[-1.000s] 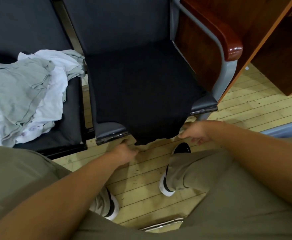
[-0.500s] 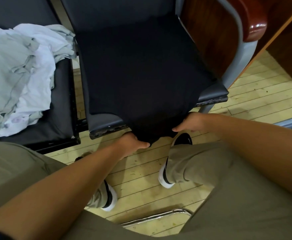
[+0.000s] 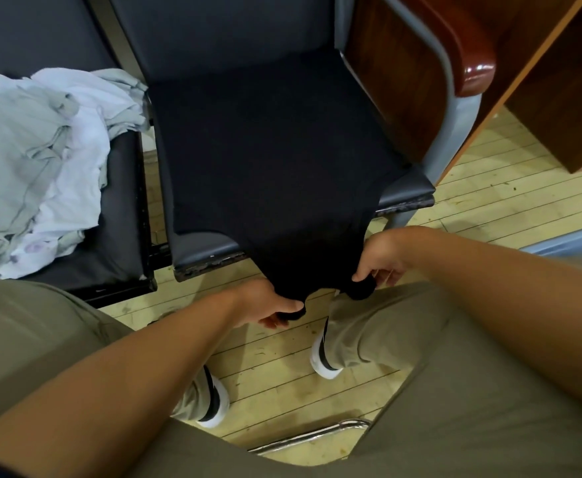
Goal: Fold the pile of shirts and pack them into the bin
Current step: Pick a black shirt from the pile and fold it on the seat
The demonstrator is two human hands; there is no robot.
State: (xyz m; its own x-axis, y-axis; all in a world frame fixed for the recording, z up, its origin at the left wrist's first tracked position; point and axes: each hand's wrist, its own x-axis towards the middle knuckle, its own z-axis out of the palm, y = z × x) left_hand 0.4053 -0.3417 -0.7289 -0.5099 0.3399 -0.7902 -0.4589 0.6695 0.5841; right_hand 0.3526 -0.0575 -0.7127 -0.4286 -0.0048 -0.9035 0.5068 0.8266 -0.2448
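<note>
A black shirt (image 3: 265,160) lies spread over the seat of the dark chair (image 3: 407,188) in front of me, its near end hanging off the front edge. My left hand (image 3: 269,305) grips the near left corner of the shirt, below the seat edge. My right hand (image 3: 382,257) pinches the near right corner, bunched under the fingers. A pile of grey and white shirts (image 3: 41,160) lies crumpled on the neighbouring black seat (image 3: 120,215) at the left. No bin is in view.
A wooden armrest (image 3: 469,46) and grey metal frame (image 3: 455,132) bound the chair on the right, with a wooden desk panel (image 3: 565,108) behind. My legs and shoes (image 3: 324,357) stand on the plank floor. A chrome bar (image 3: 310,436) shows below.
Both hands have closed on the shirt's near edge and pulled it toward me, off the seat front. The edge is now bunched between the hands.
</note>
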